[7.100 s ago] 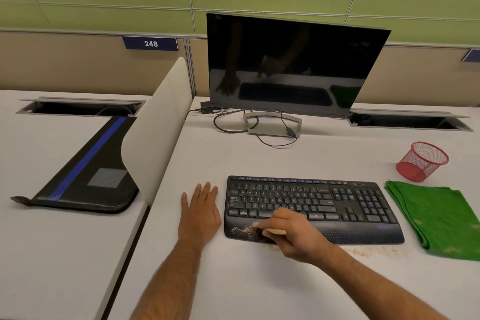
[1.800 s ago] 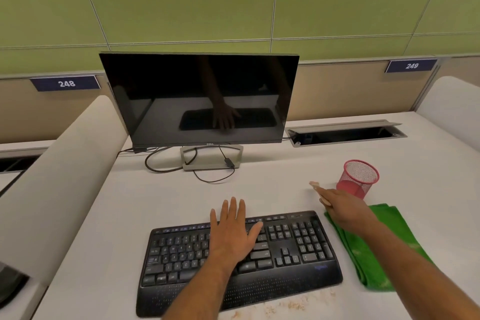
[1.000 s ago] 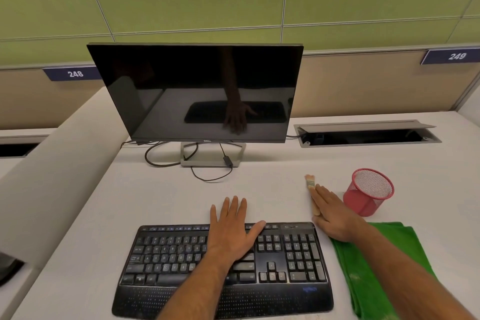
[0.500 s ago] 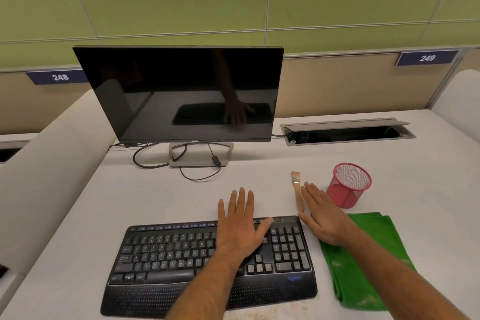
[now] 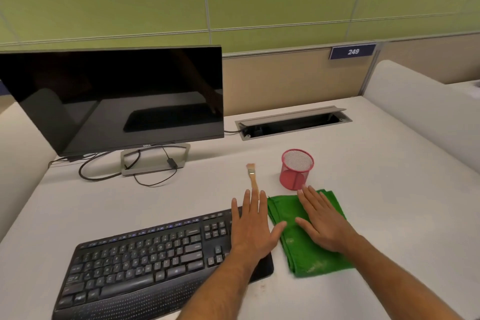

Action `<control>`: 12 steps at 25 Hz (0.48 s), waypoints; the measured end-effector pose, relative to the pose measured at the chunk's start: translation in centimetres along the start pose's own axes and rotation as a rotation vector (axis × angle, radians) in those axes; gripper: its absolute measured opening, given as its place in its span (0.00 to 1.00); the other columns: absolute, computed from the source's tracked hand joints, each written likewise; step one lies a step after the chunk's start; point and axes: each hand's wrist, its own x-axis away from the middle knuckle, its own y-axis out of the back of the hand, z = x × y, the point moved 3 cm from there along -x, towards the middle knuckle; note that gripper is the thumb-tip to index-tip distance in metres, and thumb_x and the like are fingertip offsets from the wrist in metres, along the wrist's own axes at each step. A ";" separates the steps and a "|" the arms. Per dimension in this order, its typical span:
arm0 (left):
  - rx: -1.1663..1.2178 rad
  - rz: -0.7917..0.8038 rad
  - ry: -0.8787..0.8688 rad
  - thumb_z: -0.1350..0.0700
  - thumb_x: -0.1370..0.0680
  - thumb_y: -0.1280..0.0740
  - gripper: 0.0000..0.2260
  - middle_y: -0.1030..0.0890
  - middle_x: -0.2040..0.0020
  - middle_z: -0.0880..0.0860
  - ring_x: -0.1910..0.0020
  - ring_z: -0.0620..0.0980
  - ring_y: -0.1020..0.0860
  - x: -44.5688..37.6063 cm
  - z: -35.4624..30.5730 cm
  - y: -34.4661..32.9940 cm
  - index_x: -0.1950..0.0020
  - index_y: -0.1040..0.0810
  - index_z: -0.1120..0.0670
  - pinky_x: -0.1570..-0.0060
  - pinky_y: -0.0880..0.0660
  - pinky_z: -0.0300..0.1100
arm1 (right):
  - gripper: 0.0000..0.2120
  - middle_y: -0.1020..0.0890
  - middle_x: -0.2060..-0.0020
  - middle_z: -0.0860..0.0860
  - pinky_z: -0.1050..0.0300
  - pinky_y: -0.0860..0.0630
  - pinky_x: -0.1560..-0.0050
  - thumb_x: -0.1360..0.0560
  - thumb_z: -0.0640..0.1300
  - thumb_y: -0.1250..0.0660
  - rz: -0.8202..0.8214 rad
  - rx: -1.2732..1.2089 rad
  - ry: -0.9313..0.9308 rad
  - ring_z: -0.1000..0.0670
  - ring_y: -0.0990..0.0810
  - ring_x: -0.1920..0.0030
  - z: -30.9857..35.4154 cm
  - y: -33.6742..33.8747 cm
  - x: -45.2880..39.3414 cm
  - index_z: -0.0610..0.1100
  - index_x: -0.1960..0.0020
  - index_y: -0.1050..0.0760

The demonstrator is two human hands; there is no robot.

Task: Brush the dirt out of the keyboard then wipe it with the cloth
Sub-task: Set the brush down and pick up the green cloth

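The black keyboard (image 5: 145, 260) lies on the white desk in front of me. My left hand (image 5: 253, 226) rests flat on its right end, fingers straight, over the number pad. A folded green cloth (image 5: 309, 252) lies just right of the keyboard, and my right hand (image 5: 322, 221) lies flat on top of it with fingers spread. The small wooden-handled brush (image 5: 252, 176) lies loose on the desk beyond my left fingertips, bristles pointing away. Neither hand holds it.
A red mesh cup (image 5: 297, 169) stands behind the cloth. A dark monitor (image 5: 114, 99) on a stand with trailing cables sits at the back left. An open cable tray (image 5: 293, 122) is set into the desk behind. White dividers flank both sides.
My right hand left the brush on the desk and moved right onto the green cloth. My left hand slid to the keyboard's right end. The view shifted right.
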 end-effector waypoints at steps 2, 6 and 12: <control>-0.028 0.048 -0.001 0.29 0.23 0.56 0.42 0.56 0.18 0.57 0.20 0.56 0.61 0.0 -1.2 -0.2 0.18 0.54 0.56 0.26 0.66 0.62 | 0.43 0.62 0.23 0.49 0.55 0.65 0.24 0.28 0.70 0.73 -0.005 0.020 -0.039 0.51 0.65 0.23 -1.8 -0.2 1.1 0.45 0.21 0.62; -0.053 0.060 0.052 0.30 0.22 0.51 0.39 0.50 0.19 0.61 0.20 0.58 0.58 0.3 -2.4 0.1 0.23 0.39 0.58 0.25 0.63 0.63 | 0.42 0.50 0.21 0.47 0.50 0.52 0.22 0.25 0.69 0.65 -0.037 0.004 -0.184 0.46 0.51 0.21 -4.9 -0.2 3.0 0.43 0.20 0.54; -0.030 0.127 0.146 0.27 0.25 0.47 0.37 0.45 0.20 0.61 0.20 0.60 0.57 -0.2 -3.6 0.5 0.34 0.26 0.56 0.24 0.62 0.61 | 0.22 0.21 0.49 0.49 0.51 0.25 0.48 0.29 0.61 0.33 -0.096 -0.235 -0.583 0.46 0.23 0.48 -7.0 0.4 4.0 0.46 0.44 0.26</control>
